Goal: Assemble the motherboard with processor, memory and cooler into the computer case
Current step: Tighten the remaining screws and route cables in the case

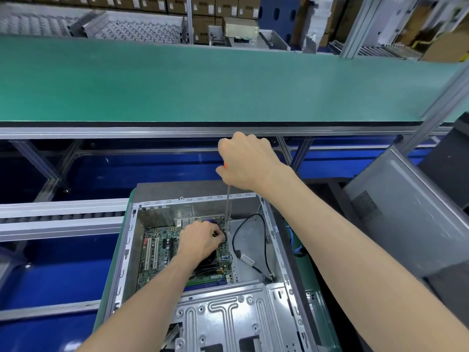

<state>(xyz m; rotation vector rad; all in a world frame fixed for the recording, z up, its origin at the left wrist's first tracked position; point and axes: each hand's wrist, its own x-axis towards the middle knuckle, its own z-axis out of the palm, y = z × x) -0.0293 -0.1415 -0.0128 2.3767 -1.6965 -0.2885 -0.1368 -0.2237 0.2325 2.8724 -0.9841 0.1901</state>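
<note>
Inside the open computer case [203, 250], the motherboard [157, 257] lies flat. Above it, the right hand [247, 161] grips a screwdriver [227, 207] upright, tip down by the board's far right corner, while the left hand [200, 241] pinches a black cable [224, 236] there.

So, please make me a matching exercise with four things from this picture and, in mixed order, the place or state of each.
Things:
1. screwdriver
2. motherboard
3. black cable
4. left hand

Places or states:
A. lies flat in the open computer case
B. runs loose over the bare case floor, right of the board
C. stands upright, gripped at the top by the right hand
D. rests on the board, fingers curled near the tool's tip

Pairs: 1-C, 2-A, 3-B, 4-D
</note>
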